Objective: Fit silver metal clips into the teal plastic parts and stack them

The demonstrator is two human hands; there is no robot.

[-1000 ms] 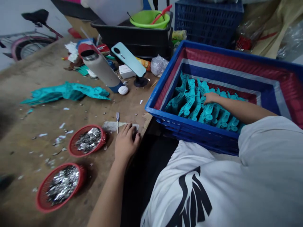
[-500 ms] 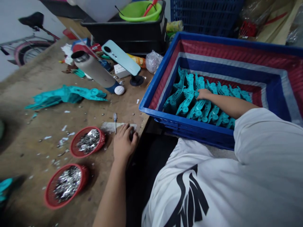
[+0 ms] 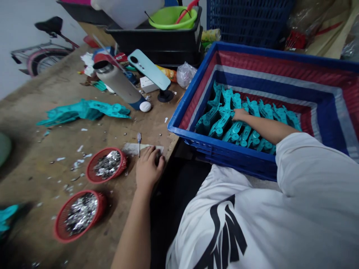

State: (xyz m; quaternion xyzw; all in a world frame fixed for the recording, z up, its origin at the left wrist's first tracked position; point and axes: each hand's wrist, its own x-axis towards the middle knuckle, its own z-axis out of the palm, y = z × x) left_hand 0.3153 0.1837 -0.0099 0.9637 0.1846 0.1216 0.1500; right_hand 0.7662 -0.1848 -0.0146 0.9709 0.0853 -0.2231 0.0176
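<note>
Item: my right hand (image 3: 239, 114), open, laid on teal plastic mouldings (image 3: 221, 125) in a blue crate (image 3: 182, 102); my left hand (image 3: 148, 168), curled on a pale strip (image 3: 132, 148), grip unclear.

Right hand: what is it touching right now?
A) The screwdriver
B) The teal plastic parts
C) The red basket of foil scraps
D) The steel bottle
B. The right hand rests on the teal plastic parts inside the blue crate.
</note>
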